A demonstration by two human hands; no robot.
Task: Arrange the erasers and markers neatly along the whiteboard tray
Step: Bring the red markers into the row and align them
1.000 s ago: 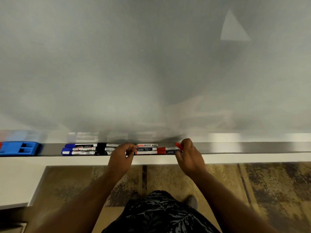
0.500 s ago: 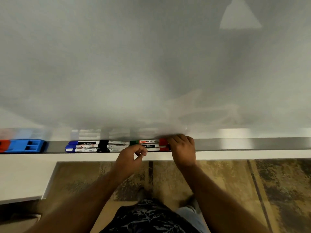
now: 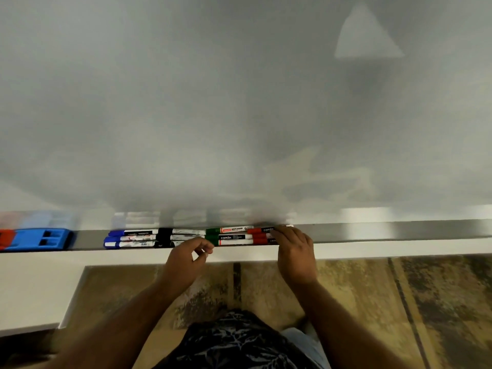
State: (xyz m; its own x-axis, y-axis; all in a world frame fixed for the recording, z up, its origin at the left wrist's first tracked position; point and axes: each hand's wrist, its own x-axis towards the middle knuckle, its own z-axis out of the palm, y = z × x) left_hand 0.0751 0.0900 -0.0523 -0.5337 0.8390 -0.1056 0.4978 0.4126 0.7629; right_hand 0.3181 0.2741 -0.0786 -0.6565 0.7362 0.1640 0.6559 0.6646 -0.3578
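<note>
Three rows of white-barrelled whiteboard markers lie end to end in the long grey metal whiteboard tray (image 3: 386, 231): blue-capped markers (image 3: 130, 238) well left of the left hand, black-capped markers (image 3: 183, 237) just left of it, green-capped markers (image 3: 229, 237) between the two hands, red-capped markers (image 3: 262, 235) touching the right hand. Right hand (image 3: 294, 251) rests on the red markers' right ends, fingers bent over them; cannot tell if this grip pinches one. Left hand (image 3: 187, 259) sits just below the tray's front edge, fingers loosely curled, thumb near fingertip, grip released, holding nothing. A blue plastic block eraser (image 3: 40, 239) with a red eraser (image 3: 5, 238) beside it lies far left of both hands in the tray. White glossy whiteboard (image 3: 239, 102) rises above.
</note>
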